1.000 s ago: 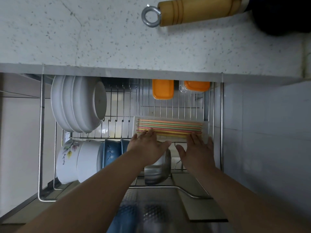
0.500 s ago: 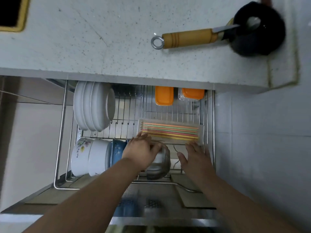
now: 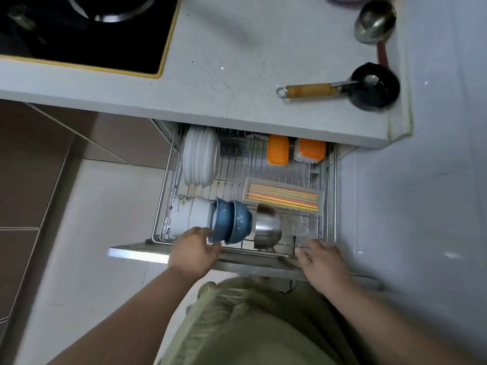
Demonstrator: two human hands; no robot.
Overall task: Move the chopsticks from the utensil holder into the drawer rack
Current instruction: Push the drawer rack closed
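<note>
Several coloured chopsticks (image 3: 284, 195) lie flat in a clear oblong tray (image 3: 247, 186) on the right side of the pulled-out wire drawer rack (image 3: 168, 177). My left hand (image 3: 193, 252) rests on the drawer's front edge, just below the blue bowls (image 3: 233, 222), fingers apart and holding nothing. My right hand (image 3: 322, 260) lies on the front edge at the right, fingers spread and empty. Both hands are well in front of the tray.
White plates (image 3: 200, 156) stand at the rack's back left, white bowls (image 3: 185, 216) and a steel bowl (image 3: 267, 227) along the front, two orange-lidded boxes (image 3: 278, 152) at the back. On the counter (image 3: 237, 61) sit a wood-handled black pot (image 3: 374, 86), a ladle (image 3: 375, 21) and a hob (image 3: 79, 30).
Both hands have drawn back from the chopstick tray to the drawer's front edge. The view has pulled back and up, and more of the counter shows.
</note>
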